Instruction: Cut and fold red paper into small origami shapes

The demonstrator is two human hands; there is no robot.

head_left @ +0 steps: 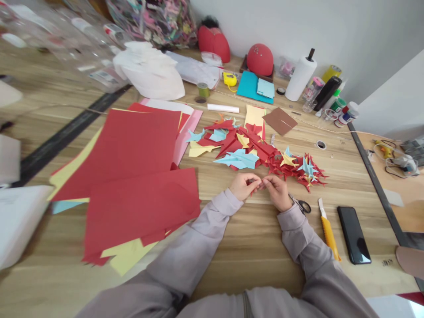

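Note:
My left hand [244,186] and my right hand [276,191] meet above the table's middle, fingertips pinched together. Between them is a small piece of red paper [252,193], mostly hidden by the fingers. Just beyond lies a heap of folded paper pieces [265,152], mainly red, with some blue and yellow. A large blue folded piece [239,159] rests at the near side of the heap. Black-handled scissors [304,206] lie beside my right wrist, partly covered by it. A stack of large red paper sheets [142,207], with yellow ones under it, is left of my left hand.
To the right lie a yellow utility knife [328,232] and a black phone [353,235]. A tape measure [229,79], blue paper [247,86], brown paper [280,121] and bottles [346,114] stand or lie farther back. Clear plastic bottles [99,66] crowd the far left.

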